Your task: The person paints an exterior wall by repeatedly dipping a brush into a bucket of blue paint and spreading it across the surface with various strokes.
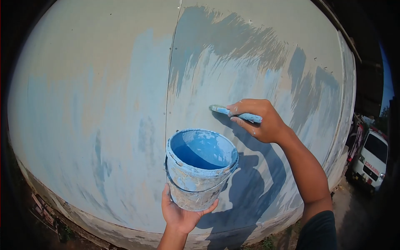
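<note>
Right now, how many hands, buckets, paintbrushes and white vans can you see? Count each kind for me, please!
Hands: 2, the left hand under the bucket and the right hand holding the paintbrush
Buckets: 1
Paintbrushes: 1
White vans: 1
Total: 5

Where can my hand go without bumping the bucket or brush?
There's room left of the bucket, along the wall, and between the bucket and right arm. It's crowded above the bucket, at the right hand and brush, and below, at the left hand.
</note>
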{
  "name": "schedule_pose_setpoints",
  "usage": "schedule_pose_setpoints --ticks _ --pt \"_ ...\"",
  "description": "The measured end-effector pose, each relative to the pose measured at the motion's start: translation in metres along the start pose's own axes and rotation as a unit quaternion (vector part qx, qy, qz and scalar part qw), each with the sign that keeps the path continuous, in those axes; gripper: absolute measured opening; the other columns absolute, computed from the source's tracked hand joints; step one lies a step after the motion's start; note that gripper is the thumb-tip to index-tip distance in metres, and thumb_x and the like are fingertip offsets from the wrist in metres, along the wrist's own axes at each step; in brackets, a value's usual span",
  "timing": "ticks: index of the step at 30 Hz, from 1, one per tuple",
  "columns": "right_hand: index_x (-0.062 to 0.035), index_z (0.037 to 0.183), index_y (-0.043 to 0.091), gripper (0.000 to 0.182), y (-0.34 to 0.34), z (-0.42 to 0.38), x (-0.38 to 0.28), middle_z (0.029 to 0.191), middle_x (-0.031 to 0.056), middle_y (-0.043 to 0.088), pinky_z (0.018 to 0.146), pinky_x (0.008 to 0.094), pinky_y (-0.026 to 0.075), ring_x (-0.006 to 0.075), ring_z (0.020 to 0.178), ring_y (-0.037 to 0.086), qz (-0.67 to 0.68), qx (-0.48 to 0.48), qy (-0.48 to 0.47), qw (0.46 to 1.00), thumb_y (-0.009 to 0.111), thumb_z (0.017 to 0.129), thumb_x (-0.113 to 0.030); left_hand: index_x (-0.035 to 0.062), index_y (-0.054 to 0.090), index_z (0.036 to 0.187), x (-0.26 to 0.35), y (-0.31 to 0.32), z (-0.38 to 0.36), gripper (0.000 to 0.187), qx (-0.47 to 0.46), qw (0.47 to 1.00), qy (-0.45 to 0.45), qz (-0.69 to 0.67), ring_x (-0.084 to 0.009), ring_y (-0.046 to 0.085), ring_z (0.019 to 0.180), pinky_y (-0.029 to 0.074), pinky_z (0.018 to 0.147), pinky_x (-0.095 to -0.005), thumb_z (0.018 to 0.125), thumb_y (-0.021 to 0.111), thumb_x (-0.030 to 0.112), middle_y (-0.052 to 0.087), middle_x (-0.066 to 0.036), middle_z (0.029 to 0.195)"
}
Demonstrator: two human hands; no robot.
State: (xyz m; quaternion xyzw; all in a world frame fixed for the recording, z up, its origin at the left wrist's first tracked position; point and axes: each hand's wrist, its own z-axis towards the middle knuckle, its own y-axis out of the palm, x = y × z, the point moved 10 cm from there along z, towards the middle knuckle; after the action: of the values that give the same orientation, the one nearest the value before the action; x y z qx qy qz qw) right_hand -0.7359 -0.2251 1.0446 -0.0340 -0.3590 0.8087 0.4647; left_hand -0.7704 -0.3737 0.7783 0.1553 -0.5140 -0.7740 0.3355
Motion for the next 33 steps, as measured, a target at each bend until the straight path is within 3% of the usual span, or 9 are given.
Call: schedule_pose_setpoints --ticks 6,10,13,16,19,25,27,28,33 --pt "-0.0019 0.107 0.078 0.018 -0.062 -0.033 -0.038 0.112 0.0177 0.08 0.085 0.0401 0.062 0.0322 0.099 0.079 0.002 0.07 -0.031 0.997 0.082 0.09 -0.004 0.0211 0.022 0.173 0.002 -0.017 0.006 0.092 0.051 0.997 0.03 -0.051 -0.0481 0.034 0.156 0.035 0.115 -0.078 0.1 0.047 0.072 0.024 -0.02 0.176" --pt "-0.0001 0.109 0.078 0.02 -0.077 -0.068 -0.029 0.108 0.022 0.079 0.079 0.0397 0.065 0.0327 0.097 0.08 0.167 0.175 0.082 0.967 0.083 0.093 -0.011 0.0217 0.023 0.172 0.005 -0.016 0.003 0.091 0.055 0.996 0.071 0.03 -0.0507 0.035 0.155 0.036 0.114 -0.08 0.1 0.048 0.073 0.027 -0.02 0.175" --pt "0.0007 0.106 0.076 0.014 -0.06 -0.098 -0.008 0.109 0.0283 0.076 0.075 0.0403 0.069 0.033 0.088 0.081 0.355 0.27 0.135 0.885 0.079 0.097 -0.01 0.0207 0.025 0.171 0.005 -0.028 0.001 0.089 0.093 0.988 0.107 0.06 -0.0526 0.038 0.152 0.039 0.111 -0.0814 0.102 0.048 0.071 0.028 -0.02 0.174" --pt "0.0017 0.107 0.075 0.019 -0.031 -0.153 -0.009 0.108 0.0293 0.076 0.074 0.0409 0.069 0.0323 0.086 0.081 0.461 0.272 0.149 0.831 0.08 0.095 -0.013 0.0151 0.036 0.166 -0.01 -0.053 -0.02 0.078 0.073 0.985 0.126 0.089 -0.0494 0.045 0.149 0.042 0.113 -0.0753 0.106 0.047 0.064 0.039 -0.021 0.168" --pt "0.0026 0.106 0.073 0.022 0.002 -0.192 -0.019 0.106 0.0305 0.076 0.072 0.041 0.069 0.0332 0.084 0.081 0.542 0.28 0.175 0.772 0.081 0.093 -0.013 0.007 0.054 0.152 -0.004 -0.089 -0.06 0.06 0.208 0.939 0.249 0.114 -0.0352 0.06 0.135 0.052 0.114 -0.0522 0.113 0.043 0.051 0.058 -0.015 0.152" --pt "0.0046 0.104 0.071 0.017 0.056 -0.221 -0.044 0.106 0.0303 0.076 0.075 0.0412 0.069 0.0347 0.088 0.08 0.653 0.249 0.227 0.679 0.08 0.09 -0.002 0.0073 0.054 0.152 -0.004 -0.119 -0.111 0.064 0.266 0.892 0.305 0.202 -0.033 0.06 0.133 0.051 0.113 -0.0492 0.112 0.04 0.055 0.06 -0.014 0.15" --pt "0.0051 0.104 0.071 0.017 0.064 -0.219 -0.051 0.105 0.0298 0.076 0.077 0.0416 0.069 0.0344 0.09 0.08 0.669 0.237 0.23 0.666 0.079 0.09 0.002 0.0072 0.054 0.154 -0.014 -0.098 -0.118 0.071 0.381 0.837 0.326 0.219 -0.0331 0.06 0.134 0.049 0.115 -0.0497 0.112 0.036 0.061 0.06 -0.015 0.151" --pt "0.0044 0.105 0.071 0.017 0.066 -0.215 -0.057 0.105 0.0279 0.077 0.078 0.0403 0.068 0.0333 0.092 0.08 0.638 0.206 0.225 0.707 0.079 0.089 0.004 0.0072 0.054 0.154 -0.013 -0.102 -0.124 0.071 0.388 0.833 0.327 0.22 -0.0331 0.06 0.134 0.049 0.115 -0.0497 0.112 0.036 0.061 0.06 -0.015 0.151" --pt "0.0013 0.105 0.074 0.018 0.081 -0.208 -0.079 0.104 0.0181 0.079 0.08 0.0358 0.062 0.0277 0.095 0.08 0.563 0.138 0.222 0.784 0.081 0.089 0.005 0.0064 0.053 0.155 -0.006 -0.116 -0.129 0.077 0.297 0.857 0.334 0.257 -0.035 0.061 0.135 0.047 0.117 -0.0509 0.11 0.036 0.066 0.061 -0.017 0.151"
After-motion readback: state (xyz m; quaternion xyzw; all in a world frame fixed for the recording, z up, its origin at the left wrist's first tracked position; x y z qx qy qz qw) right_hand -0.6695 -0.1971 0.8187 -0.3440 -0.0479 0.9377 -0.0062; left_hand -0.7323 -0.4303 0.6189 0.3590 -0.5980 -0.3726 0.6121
